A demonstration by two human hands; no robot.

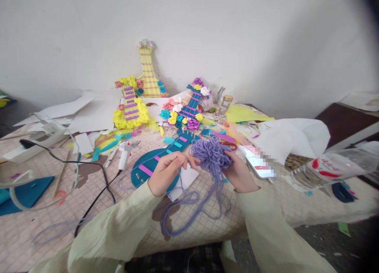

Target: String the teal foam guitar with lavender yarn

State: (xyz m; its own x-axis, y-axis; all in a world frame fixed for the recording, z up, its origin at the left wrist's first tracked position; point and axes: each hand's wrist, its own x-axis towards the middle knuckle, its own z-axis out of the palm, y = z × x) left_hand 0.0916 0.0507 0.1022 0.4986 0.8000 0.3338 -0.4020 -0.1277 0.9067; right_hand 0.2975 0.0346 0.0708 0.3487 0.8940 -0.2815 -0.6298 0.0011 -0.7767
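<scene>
My left hand (pixel 168 171) is closed in a pinch on a strand of purple yarn, its fingertips touching the left side of a tangled bundle of purple yarn (pixel 211 154). My right hand (pixel 238 173) grips that bundle from the right and below. Loose loops of the same yarn (pixel 189 210) trail down onto the table in front of me. Beneath my hands lies a teal foam guitar shape (pixel 148 166) with pink and light-blue strips.
A white glue gun (pixel 124 154) with a black cord (pixel 94 198) lies to the left. Decorated foam guitars (pixel 130 107) lean against the wall. To the right are a phone (pixel 259 162), a white bag (pixel 293 137) and a plastic bottle (pixel 325 168). Paper scraps cover the table.
</scene>
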